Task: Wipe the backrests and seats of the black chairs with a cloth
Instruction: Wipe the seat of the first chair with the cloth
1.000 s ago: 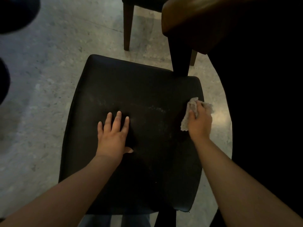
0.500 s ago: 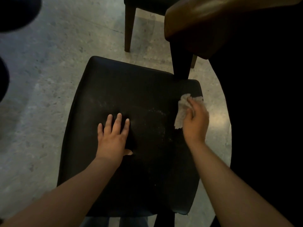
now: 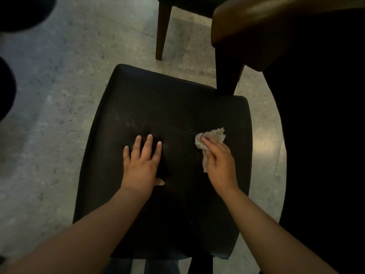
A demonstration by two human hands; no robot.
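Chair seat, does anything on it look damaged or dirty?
Yes. Pale dusty specks dot the seat beside the cloth, and its near right corner looks frayed, the cover's edge ragged there.

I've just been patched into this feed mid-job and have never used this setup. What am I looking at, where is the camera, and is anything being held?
There is no machine here: you see a person's two bare arms. The single picture comes from a wide-angle camera worn on their head, looking down and forward. Below is the padded black chair seat, with pale dusty specks on it, standing on a speckled grey stone floor. The left hand lies flat and open on the seat, holding nothing. The right hand presses a crumpled beige cloth onto the seat's right part; its grip is closed on the cloth. At top right is the brown rounded edge of a wooden table, and behind the seat a dark wooden leg of another chair.
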